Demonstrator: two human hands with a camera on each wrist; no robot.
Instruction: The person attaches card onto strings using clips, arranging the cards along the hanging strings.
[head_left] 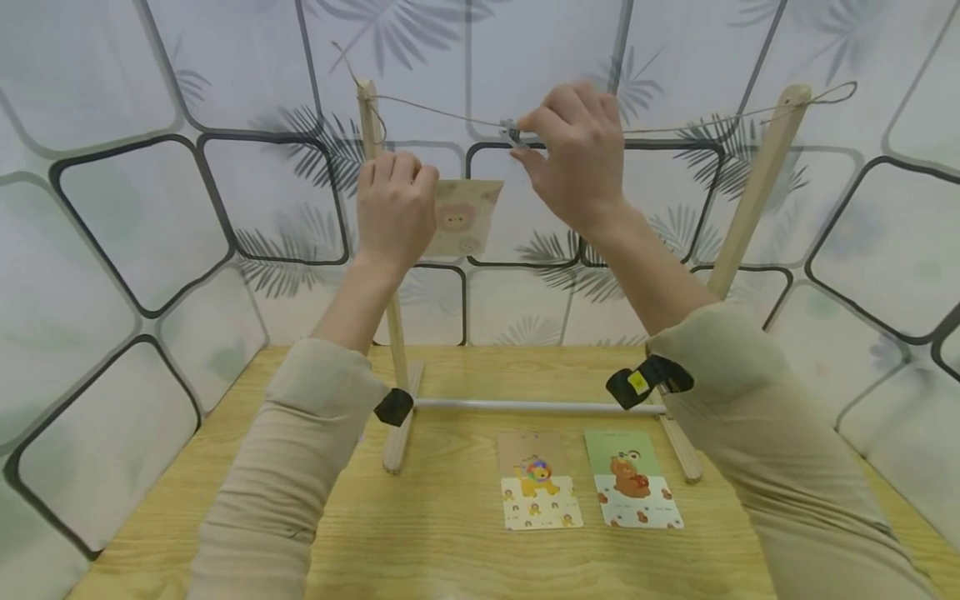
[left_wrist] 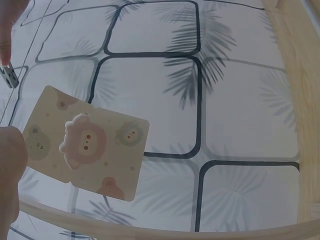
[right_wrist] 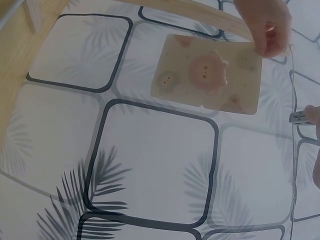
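Observation:
A cream card [head_left: 465, 218] with a pink animal face hangs from my left hand [head_left: 396, 208], which pinches it by one corner, as the right wrist view shows. Smaller animal heads surround the face on the card [right_wrist: 180, 75]. Higher and to the right, my right hand [head_left: 576, 154] grips a small grey clip [head_left: 512, 132] between thumb and fingers. The clip [right_wrist: 300, 118] is at the thin string [head_left: 435, 110]; I cannot tell whether it bites on it. A gap separates the card from the string.
Two wooden posts, left [head_left: 371, 125] and right [head_left: 761, 192], carry the string. A white rod [head_left: 525, 406] joins their feet on the wooden table [head_left: 420, 533]. Two more cards lie there, a lion card [head_left: 540, 504] and a green-topped bear card [head_left: 618, 446]. Patterned cloth [head_left: 525, 308] hangs behind.

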